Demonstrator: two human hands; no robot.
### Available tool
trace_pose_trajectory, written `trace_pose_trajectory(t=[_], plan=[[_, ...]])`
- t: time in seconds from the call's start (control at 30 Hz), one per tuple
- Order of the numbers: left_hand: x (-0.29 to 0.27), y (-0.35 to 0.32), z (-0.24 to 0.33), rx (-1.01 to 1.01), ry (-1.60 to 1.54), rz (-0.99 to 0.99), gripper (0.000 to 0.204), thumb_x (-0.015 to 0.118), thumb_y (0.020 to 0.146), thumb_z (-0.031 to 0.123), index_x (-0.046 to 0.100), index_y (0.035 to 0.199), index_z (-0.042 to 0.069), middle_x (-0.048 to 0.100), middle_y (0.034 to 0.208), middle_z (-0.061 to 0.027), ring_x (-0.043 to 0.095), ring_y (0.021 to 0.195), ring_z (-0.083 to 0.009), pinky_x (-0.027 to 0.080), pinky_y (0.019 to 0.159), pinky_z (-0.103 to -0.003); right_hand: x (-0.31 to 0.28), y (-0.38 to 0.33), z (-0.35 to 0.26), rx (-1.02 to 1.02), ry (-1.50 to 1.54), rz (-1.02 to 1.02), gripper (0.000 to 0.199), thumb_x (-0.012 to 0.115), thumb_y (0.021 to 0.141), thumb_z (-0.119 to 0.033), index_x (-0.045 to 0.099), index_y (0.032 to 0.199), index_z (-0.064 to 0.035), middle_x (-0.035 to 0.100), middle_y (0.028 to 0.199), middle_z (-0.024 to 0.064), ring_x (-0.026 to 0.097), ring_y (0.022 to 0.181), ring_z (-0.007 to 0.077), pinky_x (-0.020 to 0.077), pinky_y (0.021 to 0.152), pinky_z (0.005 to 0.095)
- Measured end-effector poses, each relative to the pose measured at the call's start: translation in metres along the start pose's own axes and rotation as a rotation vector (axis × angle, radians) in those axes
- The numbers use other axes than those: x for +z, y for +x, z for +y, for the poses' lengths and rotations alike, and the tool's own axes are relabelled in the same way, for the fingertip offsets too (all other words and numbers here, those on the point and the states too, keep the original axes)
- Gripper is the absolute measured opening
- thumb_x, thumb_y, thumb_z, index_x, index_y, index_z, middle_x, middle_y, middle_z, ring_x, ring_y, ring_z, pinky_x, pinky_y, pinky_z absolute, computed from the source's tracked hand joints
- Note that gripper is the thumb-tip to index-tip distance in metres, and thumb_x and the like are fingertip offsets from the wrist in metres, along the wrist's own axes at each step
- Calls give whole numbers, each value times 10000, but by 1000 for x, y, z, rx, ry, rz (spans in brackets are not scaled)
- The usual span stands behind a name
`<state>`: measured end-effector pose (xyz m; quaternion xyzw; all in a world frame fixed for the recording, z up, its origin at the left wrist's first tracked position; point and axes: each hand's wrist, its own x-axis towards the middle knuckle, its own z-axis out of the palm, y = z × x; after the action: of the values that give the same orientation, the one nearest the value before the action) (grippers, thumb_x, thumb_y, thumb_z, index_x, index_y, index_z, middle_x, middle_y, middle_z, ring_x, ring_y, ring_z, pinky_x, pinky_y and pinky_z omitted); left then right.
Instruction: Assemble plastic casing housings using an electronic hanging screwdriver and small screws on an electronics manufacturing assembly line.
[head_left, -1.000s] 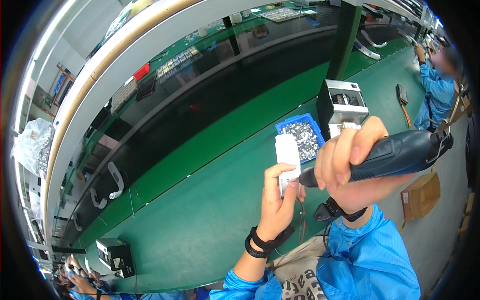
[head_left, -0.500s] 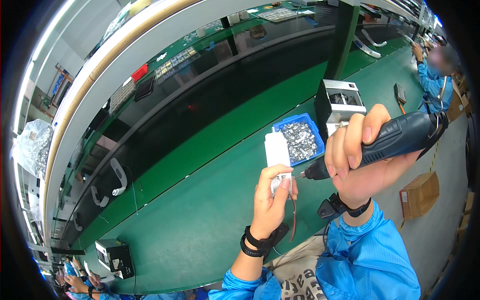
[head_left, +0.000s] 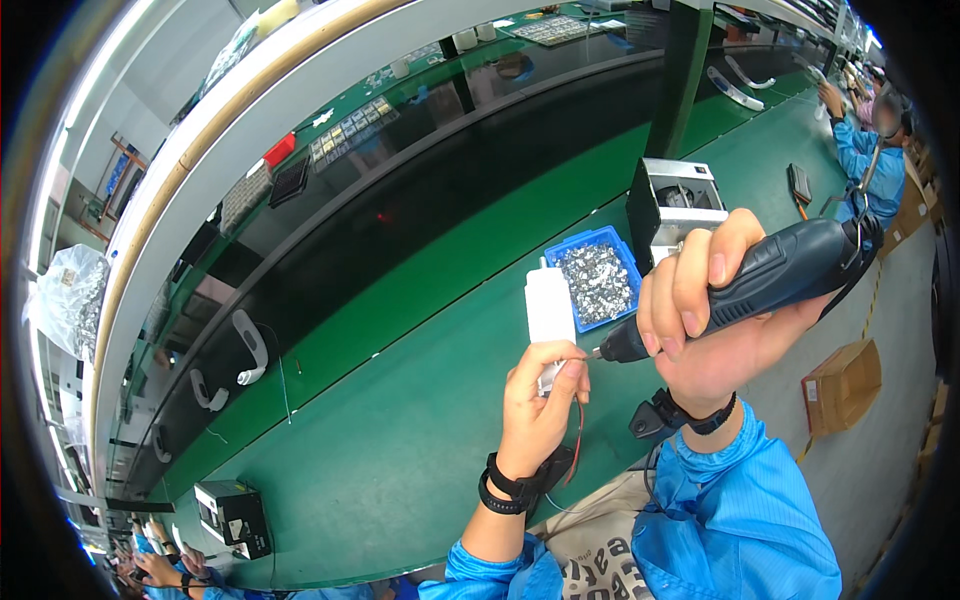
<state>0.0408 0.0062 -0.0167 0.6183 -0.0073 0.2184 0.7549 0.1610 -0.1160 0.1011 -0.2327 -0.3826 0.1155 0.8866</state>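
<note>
My left hand [head_left: 532, 405] pinches the lower end of a white plastic housing [head_left: 548, 305], upright above the green bench. A thin reddish wire [head_left: 577, 445] hangs from its lower end. In my right hand [head_left: 690, 315] is a black electric screwdriver [head_left: 785, 270], tilted with its bit toward the left. The bit's tip is at my left fingertips beside the housing; whether it touches a screw cannot be made out. Just behind the housing sits a blue tray [head_left: 632, 262] full of small shiny metal pieces [head_left: 597, 285].
A black-and-silver box device [head_left: 680, 195] stands beyond the tray, and another [head_left: 232, 518] at the lower left. White curved parts [head_left: 248, 345] lie on the dark conveyor [head_left: 400, 205]. A green post [head_left: 682, 85] rises behind. A cardboard box [head_left: 842, 388] is on the floor. Co-workers sit at both ends.
My right hand has brought the screwdriver slightly left, its tip now against my left fingertips. The white housing has shifted a little left. Curved parts on the conveyor have moved right.
</note>
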Motion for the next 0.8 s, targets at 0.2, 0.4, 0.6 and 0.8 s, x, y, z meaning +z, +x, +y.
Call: trace_pose_trajectory(t=[0.2,0.4,0.6,0.8], plan=[[1,-1,1,9,-1,13,161,562,1105,191,568,1131,32,633,816,-73,614,703,-133,507,636,-275,5,-4,4,-25,26,45,923,293,872,-955,513,958,-63,540,635,99,514,456,227,448,416,354],[4,-1,4,-1,-36,58,116,552,1101,137,596,1111,29,633,777,-41,608,696,-114,503,641,-271,8,-5,6,-53,14,36,914,322,874,-949,513,973,-60,536,641,98,511,465,224,444,420,353],[2,-3,2,14,-36,68,126,553,1103,149,597,1105,31,632,777,-42,604,695,-114,501,639,-270,8,-6,10,-42,29,31,911,330,875,-946,513,973,-59,534,645,97,510,473,222,438,415,352],[-2,-4,2,9,-27,52,201,563,1107,232,565,1101,31,632,813,-77,625,698,-142,524,640,-285,13,-9,12,-62,19,64,910,318,874,-950,508,969,-65,522,633,90,490,460,215,424,404,350]])
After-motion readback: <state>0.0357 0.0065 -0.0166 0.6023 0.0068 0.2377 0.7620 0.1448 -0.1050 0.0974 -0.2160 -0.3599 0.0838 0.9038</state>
